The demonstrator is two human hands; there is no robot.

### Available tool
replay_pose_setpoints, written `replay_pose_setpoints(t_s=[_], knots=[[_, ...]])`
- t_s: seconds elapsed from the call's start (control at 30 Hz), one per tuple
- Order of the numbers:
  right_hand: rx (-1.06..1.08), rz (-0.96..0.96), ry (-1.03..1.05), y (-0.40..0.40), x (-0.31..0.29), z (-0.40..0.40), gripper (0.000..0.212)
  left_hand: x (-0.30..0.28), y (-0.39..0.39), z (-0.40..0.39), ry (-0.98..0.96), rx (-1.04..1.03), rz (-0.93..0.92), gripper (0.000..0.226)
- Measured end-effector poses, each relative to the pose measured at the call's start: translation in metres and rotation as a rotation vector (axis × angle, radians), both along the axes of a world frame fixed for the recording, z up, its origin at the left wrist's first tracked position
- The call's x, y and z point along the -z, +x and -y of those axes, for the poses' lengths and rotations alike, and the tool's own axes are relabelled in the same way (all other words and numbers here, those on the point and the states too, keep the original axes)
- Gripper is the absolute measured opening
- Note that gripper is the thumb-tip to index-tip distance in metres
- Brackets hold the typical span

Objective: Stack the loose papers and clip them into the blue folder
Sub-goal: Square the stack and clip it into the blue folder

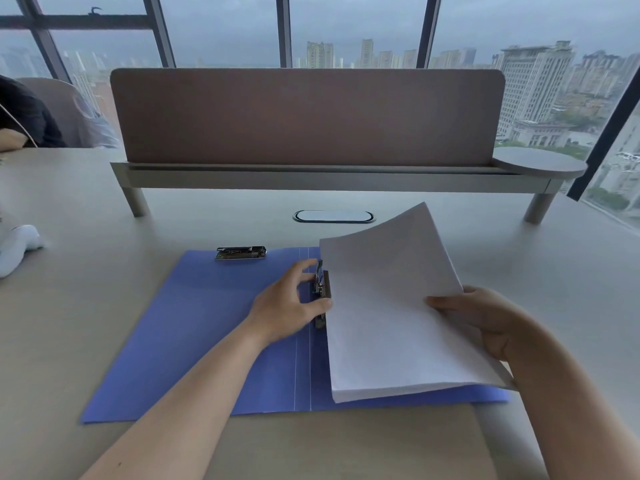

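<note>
- Workspace: pale beige desk top (104, 216), seen from the head camera, looking forward and down.
- Blue card folder (194, 327): lying open and flat on the desk, spine creases running front to back near its middle.
- Stack of white paper sheets (384, 317): resting on the right half of the folder, near edge squared, far right corner lifted and curved upward off the folder.
- Silver metal spring clamp (321, 292): mounted along the inner left edge of the right half, beside the spine; lever raised; left edge of the paper stack touching or just beside it. Whether the sheets sit under the clamp bar: cannot tell.
- Second silver metal clip (240, 253): fixed at the far edge of the left half, lying flat, well apart from the paper.
- Left hand (289, 306): fingers curled round the spring clamp, thumb at its near side, index finger over its far end; gripping the lever.
- Right hand (485, 317): grasping the right edge of the paper stack, thumb on top of the sheets, remaining fingers beneath.
- Background: brown felt divider panel (304, 116) on a grey metal rail at the rear of the desk; oval cable port (334, 216) in the desk top between rail and folder; white object (17, 247) at the left edge, identity unclear; city buildings behind the windows.
</note>
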State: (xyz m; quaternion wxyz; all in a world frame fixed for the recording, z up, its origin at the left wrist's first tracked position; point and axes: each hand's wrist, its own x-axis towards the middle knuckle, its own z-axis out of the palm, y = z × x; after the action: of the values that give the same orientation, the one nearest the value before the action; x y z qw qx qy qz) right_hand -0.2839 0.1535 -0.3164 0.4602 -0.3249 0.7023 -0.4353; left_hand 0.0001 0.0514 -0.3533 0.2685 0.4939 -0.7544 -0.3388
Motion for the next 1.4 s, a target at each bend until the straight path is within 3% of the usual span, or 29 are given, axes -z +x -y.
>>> replay_pose_setpoints(t_s=[0.27,0.57,0.8,1.0,1.13,1.23,1.4], knots=[[-0.019,-0.091,-0.011,0.003,0.006,0.009,0.015,-0.002,0.001,-0.005,-0.097,0.056,-0.05,0.08],[-0.048,-0.074,-0.075,0.0,0.011,0.013,0.005,-0.004,0.005,-0.013,-0.176,0.071,-0.066,0.099],[-0.077,-0.119,-0.07,-0.002,0.013,0.014,0.01,-0.003,0.005,-0.015,-0.231,0.053,-0.127,0.074],[0.011,-0.375,-0.056,0.0,0.015,0.019,0.03,0.003,0.01,-0.025,-0.351,0.037,-0.174,0.037],[0.033,-0.552,-0.056,0.005,0.014,0.022,0.007,0.006,0.015,-0.033,-0.429,0.038,-0.142,0.039],[0.074,-0.668,-0.065,0.005,0.016,0.024,0.025,0.005,0.016,-0.035,-0.442,0.055,-0.126,0.041],[0.056,-0.854,-0.03,0.007,0.022,0.022,0.024,0.005,0.019,-0.036,-0.456,0.059,-0.107,0.039]])
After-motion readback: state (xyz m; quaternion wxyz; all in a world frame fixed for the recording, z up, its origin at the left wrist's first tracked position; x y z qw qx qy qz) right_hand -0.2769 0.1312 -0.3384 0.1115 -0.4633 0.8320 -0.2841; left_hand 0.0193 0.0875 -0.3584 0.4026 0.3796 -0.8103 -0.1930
